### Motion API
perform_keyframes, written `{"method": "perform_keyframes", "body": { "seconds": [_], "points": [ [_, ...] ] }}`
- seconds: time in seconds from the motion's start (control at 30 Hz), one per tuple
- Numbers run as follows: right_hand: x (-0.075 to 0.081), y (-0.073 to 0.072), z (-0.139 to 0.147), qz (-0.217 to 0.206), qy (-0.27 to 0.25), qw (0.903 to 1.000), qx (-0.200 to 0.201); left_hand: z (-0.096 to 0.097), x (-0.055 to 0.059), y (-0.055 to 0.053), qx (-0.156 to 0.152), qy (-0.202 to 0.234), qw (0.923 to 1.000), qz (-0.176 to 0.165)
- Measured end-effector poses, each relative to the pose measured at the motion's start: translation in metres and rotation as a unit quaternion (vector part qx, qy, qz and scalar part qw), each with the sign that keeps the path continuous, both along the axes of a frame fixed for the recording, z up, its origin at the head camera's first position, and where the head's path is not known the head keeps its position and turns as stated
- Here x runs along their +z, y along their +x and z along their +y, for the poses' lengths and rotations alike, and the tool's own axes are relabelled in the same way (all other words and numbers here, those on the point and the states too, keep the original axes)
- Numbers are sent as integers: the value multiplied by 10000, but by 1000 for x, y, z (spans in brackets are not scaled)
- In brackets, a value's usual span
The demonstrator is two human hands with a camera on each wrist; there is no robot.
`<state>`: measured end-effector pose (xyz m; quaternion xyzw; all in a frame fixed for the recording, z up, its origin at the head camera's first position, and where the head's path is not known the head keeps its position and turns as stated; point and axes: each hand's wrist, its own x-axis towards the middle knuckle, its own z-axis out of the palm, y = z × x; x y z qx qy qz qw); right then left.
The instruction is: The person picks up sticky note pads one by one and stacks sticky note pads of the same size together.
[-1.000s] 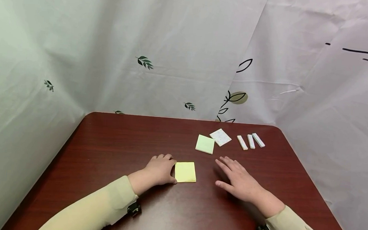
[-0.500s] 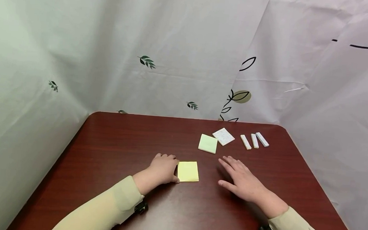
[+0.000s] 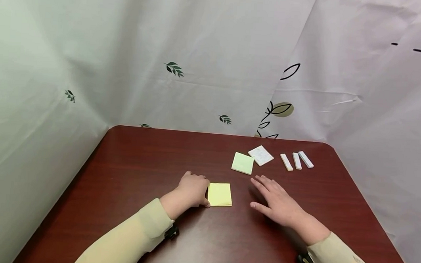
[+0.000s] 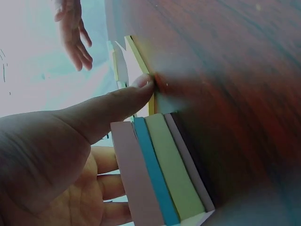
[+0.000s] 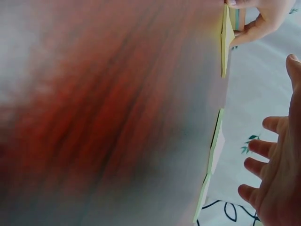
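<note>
My left hand curls round a small stack of coloured sticky note pads, its thumb on the near side and fingers beyond. The stack's pink, blue, pale green and mauve layers show in the left wrist view; the hand covers it in the head view. The thumb tip meets the edge of a yellow sticky note pad lying flat beside it. My right hand hovers palm down above the table, fingers spread, holding nothing, to the right of the yellow pad.
Beyond the hands, a pale green sticky note pad touches a white patterned pad. Several centimetres to their right lie three narrow white blocks. A dark red wooden table meets a white leaf-print curtain at its back edge.
The head view has turned slightly, so the table and pads appear farther right. My right hand has drifted a little towards the yellow pad. My left hand keeps its place.
</note>
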<state>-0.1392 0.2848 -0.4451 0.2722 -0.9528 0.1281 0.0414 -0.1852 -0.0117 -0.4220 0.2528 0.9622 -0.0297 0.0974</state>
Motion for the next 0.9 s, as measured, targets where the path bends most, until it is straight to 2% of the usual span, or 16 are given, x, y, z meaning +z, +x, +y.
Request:
{"method": "perform_keyframes", "body": {
  "seconds": [0.23, 0.57, 0.77, 0.9],
  "points": [
    [2, -18, -5, -6, -14, 9999, -144, 1, 1, 1, 8, -140, 9999, 31],
    [5, -64, -16, 93, 320, 9993, -169, 3, 3, 1, 11, -306, 9995, -31],
    [7, -94, -21, -74, 461, 9984, -305, 4, 3, -2, 9, -369, 9993, -48],
    [9, -108, -27, -209, 434, 9979, -422, 5, 6, -3, 41, -489, 9987, -109]
  ]
}}
